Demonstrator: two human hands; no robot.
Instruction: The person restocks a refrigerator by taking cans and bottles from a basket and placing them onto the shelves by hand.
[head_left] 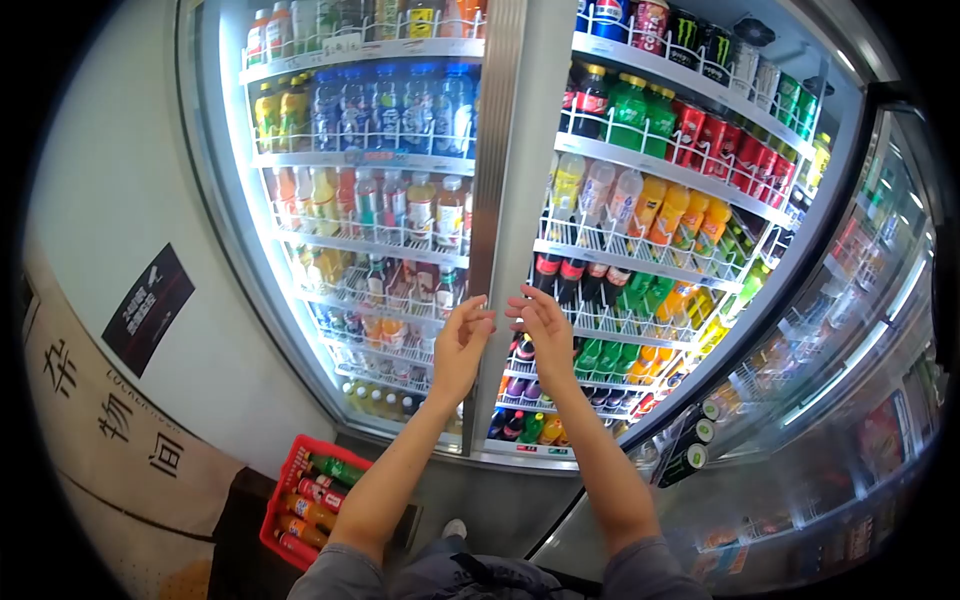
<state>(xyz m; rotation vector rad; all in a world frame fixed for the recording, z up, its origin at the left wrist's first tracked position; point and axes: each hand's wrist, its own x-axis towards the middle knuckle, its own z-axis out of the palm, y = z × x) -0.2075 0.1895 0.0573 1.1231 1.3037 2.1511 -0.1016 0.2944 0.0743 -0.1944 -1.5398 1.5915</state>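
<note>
My left hand [465, 341] and my right hand [543, 333] are raised side by side in front of the drinks fridge's middle post [497, 230]. Both have loosely curved fingers that are apart, and I see nothing held in either one. Behind my right hand, dark bottles with red labels [570, 277] stand on a wire shelf in the right section. Nearest beyond my left hand are bottles on a lower shelf [448, 291] of the left section. A small gap separates the two hands.
The right glass door [850, 330] stands swung out. Dark cans with green marks [688, 462] appear beside it, possibly as a reflection. A red basket [270, 510] holding several bottles is on the floor at lower left. Orange bottles [668, 212] and red cans [708, 142] fill upper shelves.
</note>
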